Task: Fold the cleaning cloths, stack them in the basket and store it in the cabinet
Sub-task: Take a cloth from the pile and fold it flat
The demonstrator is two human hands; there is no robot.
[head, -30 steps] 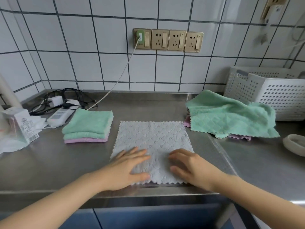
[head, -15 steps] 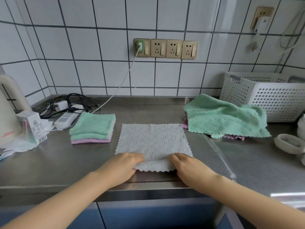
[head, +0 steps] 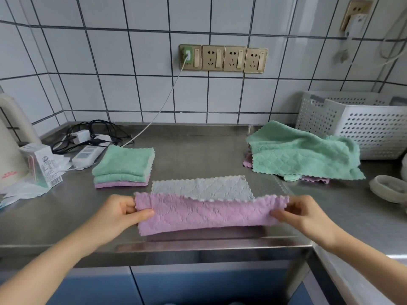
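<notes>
A cleaning cloth (head: 198, 213), purple on one face and grey on the other, lies on the steel counter (head: 193, 155) with its near half lifted and turned back over the far half. My left hand (head: 116, 213) pinches its left corner and my right hand (head: 305, 213) pinches its right corner. A stack of folded cloths (head: 123, 167), green over purple, sits to the left. A loose pile of unfolded green and purple cloths (head: 301, 155) lies to the right, in front of the white perforated basket (head: 361, 126). Blue cabinet doors (head: 176, 285) are below the counter.
At the back left lie a power strip (head: 87, 155) with tangled cables, a small carton (head: 41, 164) and a white kettle (head: 8, 146). A charger cable runs up to the wall sockets (head: 222, 58). A white ring-shaped dish (head: 389, 190) sits at the right edge.
Both hands went from pressing the flat grey cloth to pinching its near corners and lifting that edge away from me, turning up the purple underside.
</notes>
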